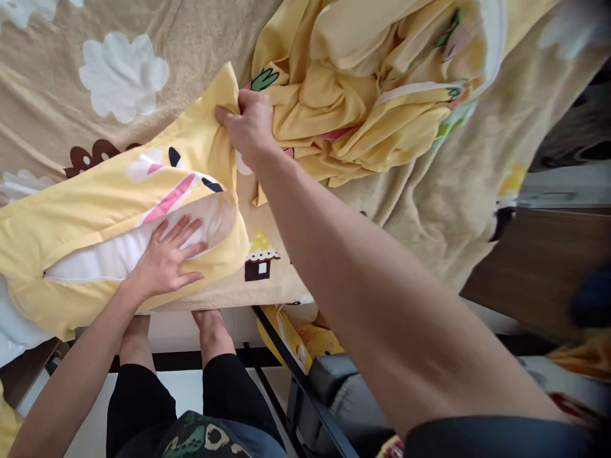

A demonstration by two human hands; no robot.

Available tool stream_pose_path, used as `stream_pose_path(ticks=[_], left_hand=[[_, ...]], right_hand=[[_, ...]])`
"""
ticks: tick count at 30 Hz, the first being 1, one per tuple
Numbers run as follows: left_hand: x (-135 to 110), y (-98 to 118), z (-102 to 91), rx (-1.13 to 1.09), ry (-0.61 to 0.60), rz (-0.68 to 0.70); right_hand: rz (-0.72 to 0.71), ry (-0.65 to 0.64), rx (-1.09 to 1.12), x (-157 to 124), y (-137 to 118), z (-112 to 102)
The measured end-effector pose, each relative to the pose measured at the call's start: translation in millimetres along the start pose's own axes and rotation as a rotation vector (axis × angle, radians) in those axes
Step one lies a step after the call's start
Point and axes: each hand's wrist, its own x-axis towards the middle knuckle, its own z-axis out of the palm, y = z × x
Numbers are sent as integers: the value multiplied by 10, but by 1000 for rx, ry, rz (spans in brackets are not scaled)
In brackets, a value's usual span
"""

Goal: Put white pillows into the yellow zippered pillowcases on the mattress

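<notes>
A yellow pillowcase [95, 197] with pink, white and dark printed shapes lies across the bed, its long side opening apart. Through the opening shows a white pillow [105, 254]. My left hand [167, 257] rests on it at the opening, fingers spread flat. At the far right corner of the pillowcase, my right hand [251, 124] pinches the yellow cloth and holds that corner up. The fingertips of the right hand are partly hidden behind the fabric.
A rumpled yellow cover [334, 108] with white edging lies beyond my right hand. Underneath spreads a beige blanket [191, 38] with cloud and house prints. A black metal rail [305, 381] and a dark grey padded item [353, 394] stand below the bed edge.
</notes>
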Motion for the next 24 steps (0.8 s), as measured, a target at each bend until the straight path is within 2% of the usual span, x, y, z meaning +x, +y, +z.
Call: stream_pose_path(ticks=[2,3,4,5,7,9,10,12,14,18,21,24], left_hand=[[46,95,-61,48,17,9],[56,164,-92,69,20,-4],[55,236,-123,73,12,-30],[45,304,-154,50,-16,-58],[16,398,-207,-59,-132,-64],[25,421,-236,-163,-242,-3],[63,414,-234,-188,-265,35],[222,392,-183,-163,-258,93],[467,390,-62,-104,-263,140],[884,411,275,-63,-322,194],[870,333,456,-77,-305,246],[658,193,506,-46,-390,269]], right_hand=[[13,202,-202,-285,-50,-248],[-41,222,-258,-519,-72,-359],[-160,172,-285,-796,-87,-451],[-319,56,-297,-1097,-93,-518],[-560,-331,-335,-1674,-68,-578],[-636,-574,-443,-2094,8,-568],[-636,-623,-518,-2223,60,-553],[-618,-600,-675,-2336,169,-530],[-619,-538,-799,-2333,253,-540],[-666,-529,-873,-2316,256,-677],[-681,-557,-858,-2384,178,-823],[-701,-554,-837,-2455,133,-929]])
